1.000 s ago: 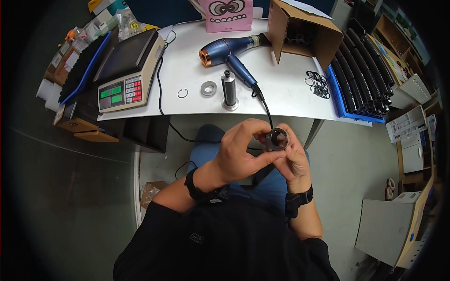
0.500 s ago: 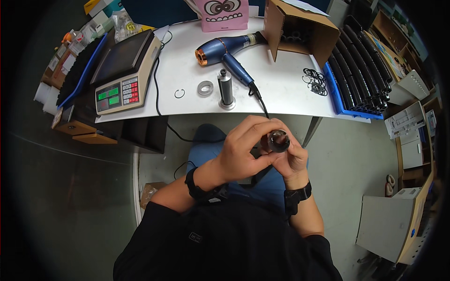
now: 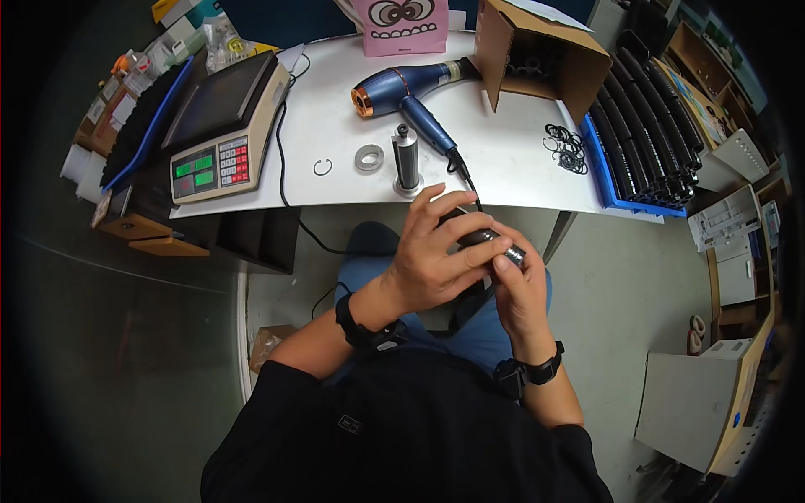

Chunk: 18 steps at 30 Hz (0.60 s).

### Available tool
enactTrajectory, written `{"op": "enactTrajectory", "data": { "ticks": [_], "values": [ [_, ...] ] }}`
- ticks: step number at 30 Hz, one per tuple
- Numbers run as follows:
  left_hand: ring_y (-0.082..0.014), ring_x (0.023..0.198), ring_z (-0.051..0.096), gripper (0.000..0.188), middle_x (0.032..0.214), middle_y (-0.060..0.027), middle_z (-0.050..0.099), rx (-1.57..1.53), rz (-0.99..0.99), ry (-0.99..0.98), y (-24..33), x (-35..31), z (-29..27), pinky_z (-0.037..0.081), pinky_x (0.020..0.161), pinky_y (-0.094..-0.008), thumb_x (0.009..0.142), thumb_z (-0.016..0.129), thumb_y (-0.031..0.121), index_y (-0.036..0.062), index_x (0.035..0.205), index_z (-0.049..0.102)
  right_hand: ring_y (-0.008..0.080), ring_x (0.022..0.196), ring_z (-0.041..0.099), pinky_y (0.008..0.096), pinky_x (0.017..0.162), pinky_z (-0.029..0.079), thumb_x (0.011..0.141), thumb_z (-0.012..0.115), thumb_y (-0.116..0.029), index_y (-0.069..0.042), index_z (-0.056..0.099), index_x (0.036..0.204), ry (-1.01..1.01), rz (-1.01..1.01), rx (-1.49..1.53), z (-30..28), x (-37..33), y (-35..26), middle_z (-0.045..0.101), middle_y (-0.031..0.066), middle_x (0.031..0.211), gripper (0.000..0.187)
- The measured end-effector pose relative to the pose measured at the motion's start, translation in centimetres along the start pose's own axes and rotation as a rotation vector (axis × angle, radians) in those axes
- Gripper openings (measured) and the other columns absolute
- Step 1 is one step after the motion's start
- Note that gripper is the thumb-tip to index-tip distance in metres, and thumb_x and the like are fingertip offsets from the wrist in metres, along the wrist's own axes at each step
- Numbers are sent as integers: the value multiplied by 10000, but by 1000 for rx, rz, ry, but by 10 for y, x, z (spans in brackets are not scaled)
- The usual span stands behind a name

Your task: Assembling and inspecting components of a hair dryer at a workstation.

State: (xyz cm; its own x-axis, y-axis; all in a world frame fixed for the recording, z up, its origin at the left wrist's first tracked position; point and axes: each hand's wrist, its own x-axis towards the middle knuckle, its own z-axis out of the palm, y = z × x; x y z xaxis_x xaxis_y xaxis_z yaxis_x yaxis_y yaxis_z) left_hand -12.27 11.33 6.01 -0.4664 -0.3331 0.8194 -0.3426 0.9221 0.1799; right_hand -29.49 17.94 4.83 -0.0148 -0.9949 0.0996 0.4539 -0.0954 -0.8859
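Both of my hands are on a short, shiny black tube (image 3: 515,256) in front of the table's near edge. My right hand (image 3: 521,300) grips it from the right, with the thumb lying along its side. My left hand (image 3: 436,258) reaches over it from the left, index finger and thumb against it and the outer fingers lifted and spread. Much of the tube is hidden under my fingers. On the table beyond stand a metal post fixture (image 3: 406,161) and a grey metal ring (image 3: 369,158). A thin open snap ring (image 3: 323,167) lies left of them.
A blue hair dryer (image 3: 402,90) lies behind the fixture, its cord dropping over the edge. Left stands a weighing scale (image 3: 210,168). Right are black rings (image 3: 568,151), a cardboard box (image 3: 537,92) and a blue tray (image 3: 597,168) of black tubes. A pink bag (image 3: 407,38) stands behind.
The tube has tipped from its open end facing up to lying slantwise toward the right. My left hand's outer fingers have lifted and spread; my right hand has turned with the tube.
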Motion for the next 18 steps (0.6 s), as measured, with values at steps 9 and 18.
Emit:
{"op": "enactTrajectory", "data": {
  "ticks": [9,18],
  "values": [
    [-268,1157,639,354,1289,-154,617,-688,-430,104,-7,-12,-7,505,1020,-378,894,815,108,25,1195,647,138,1008,658,264,890,517,873,772,-125,7,560,1418,1,-84,-132,-15,-6,-7,686,98,1189,600],
    [-194,1224,519,270,1370,-132,509,-1139,-572,27,1,-15,-19,423,1089,-371,919,758,-30,24,1151,631,169,1116,625,311,990,489,830,753,-69,-24,588,1324,-73,-164,-258,-20,-9,-6,641,123,1278,523]
  ]
}}
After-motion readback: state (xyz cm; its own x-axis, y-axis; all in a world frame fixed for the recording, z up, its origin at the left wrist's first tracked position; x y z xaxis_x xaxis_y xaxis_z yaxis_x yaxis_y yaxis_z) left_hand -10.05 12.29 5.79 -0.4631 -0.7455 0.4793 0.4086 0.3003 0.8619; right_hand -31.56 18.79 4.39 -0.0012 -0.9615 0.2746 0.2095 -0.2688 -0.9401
